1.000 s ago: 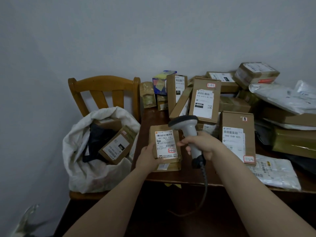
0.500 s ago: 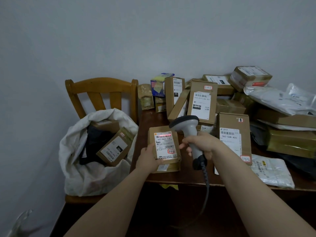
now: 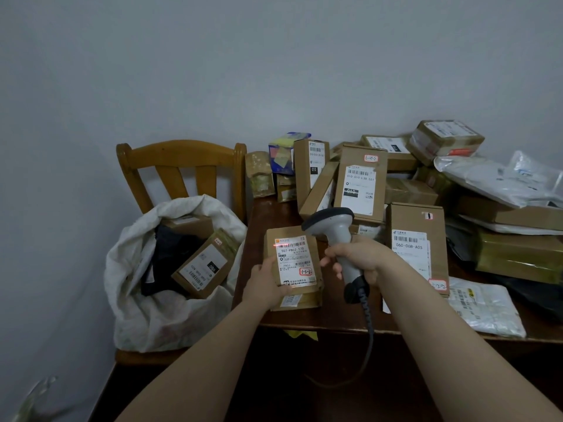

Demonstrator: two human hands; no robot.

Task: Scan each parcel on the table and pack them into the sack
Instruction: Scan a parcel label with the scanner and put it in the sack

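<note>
Parcels [image 3: 408, 193] sit in a big pile on the dark wood table [image 3: 329, 322], and fill the right side of the picture. Most are brown boxes and some are white bags. A white sack [image 3: 158, 315] stands wide open on a wood chair [image 3: 182, 156] at the left, just beside the table. A brown box [image 3: 204, 266] and something black [image 3: 170, 254] lie inside it.

Both bare arms reach in from the bottom of the picture. In the middle, near the front edge of the table, is a small brown parcel [image 3: 292, 260] with its white label facing up. It rests on top of another flat parcel [image 3: 301, 301]. The left hand [image 3: 265, 284] holds the small parcel by its lower left corner, thumb on top. The right hand [image 3: 359, 257] has all its fingers curled tight round the handle of a grey scanner [image 3: 335, 226]. The scanner's head points left at the label. A black cord [image 3: 368, 315] hangs down from the handle. A thin red line [image 3: 289, 245] glows across the top bar code.
</note>
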